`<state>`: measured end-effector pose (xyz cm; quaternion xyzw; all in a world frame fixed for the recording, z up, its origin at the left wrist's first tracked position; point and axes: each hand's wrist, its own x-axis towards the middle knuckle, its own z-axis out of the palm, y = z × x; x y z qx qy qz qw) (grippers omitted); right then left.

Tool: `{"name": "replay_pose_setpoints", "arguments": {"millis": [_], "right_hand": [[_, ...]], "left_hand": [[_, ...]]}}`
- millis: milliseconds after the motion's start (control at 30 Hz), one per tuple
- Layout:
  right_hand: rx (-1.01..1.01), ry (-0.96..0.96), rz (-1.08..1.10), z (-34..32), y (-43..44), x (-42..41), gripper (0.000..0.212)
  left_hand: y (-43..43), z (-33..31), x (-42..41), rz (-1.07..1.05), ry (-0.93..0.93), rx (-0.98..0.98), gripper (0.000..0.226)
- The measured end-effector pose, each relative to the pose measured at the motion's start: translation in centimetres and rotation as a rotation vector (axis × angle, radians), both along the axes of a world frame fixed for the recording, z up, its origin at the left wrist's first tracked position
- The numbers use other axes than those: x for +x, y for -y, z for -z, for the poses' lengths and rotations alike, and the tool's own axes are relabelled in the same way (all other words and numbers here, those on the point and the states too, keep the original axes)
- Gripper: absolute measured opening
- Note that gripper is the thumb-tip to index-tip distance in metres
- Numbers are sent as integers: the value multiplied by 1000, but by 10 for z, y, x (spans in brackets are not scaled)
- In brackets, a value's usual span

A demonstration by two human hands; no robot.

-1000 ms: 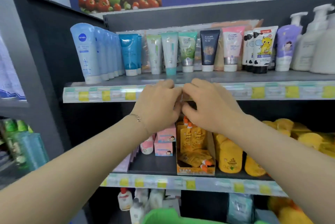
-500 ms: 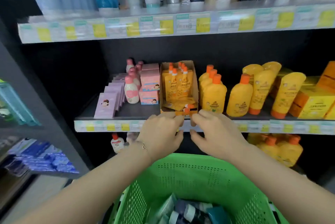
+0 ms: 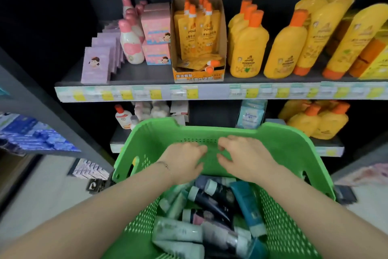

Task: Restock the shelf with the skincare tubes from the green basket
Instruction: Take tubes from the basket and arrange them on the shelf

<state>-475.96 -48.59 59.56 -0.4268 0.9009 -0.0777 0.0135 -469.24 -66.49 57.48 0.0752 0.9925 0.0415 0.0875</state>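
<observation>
1. Head view, hands: the left hand (image 3: 184,161) and right hand (image 3: 244,159) hang side by side over the far inner wall of the green basket (image 3: 294,153), fingers loosely curled and holding nothing.

2. Head view, task items: the skincare tubes (image 3: 212,212) lie jumbled in the basket just below and nearer than both hands. A teal tube (image 3: 246,206) sits under the right wrist, and dark tubes with white caps lie between the wrists.

3. Risks, as I judge them:
- The tubes overlap, so pulling one out could drag or flip its neighbours.
- The caps point in all directions, so a blind grab may catch a slippery body and drop it.
- Beyond the hands, the middle shelf (image 3: 147,74) carries baby products, not tubes. Putting tubes there would misplace stock.

4. Writing:
- "pipidi…" shows on the orange spout pouches (image 3: 195,34), which stand in a cardboard display box beyond the left hand.
- "Johnson's" seems to read on the blue wipes pack (image 3: 251,116) just past the basket rim.
- The price tags and tube labels are too blurred to read.
</observation>
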Motion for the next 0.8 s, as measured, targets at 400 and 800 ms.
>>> {"name": "replay_pose_setpoints", "arguments": {"millis": [400, 800], "right_hand": [[284, 211, 42, 49, -3, -3, 35], [375, 266, 62, 53, 1, -11, 35]], "left_hand": [[-1, 125, -20, -214, 591, 204, 46], [-34, 184, -18, -147, 452, 220, 66]]}}
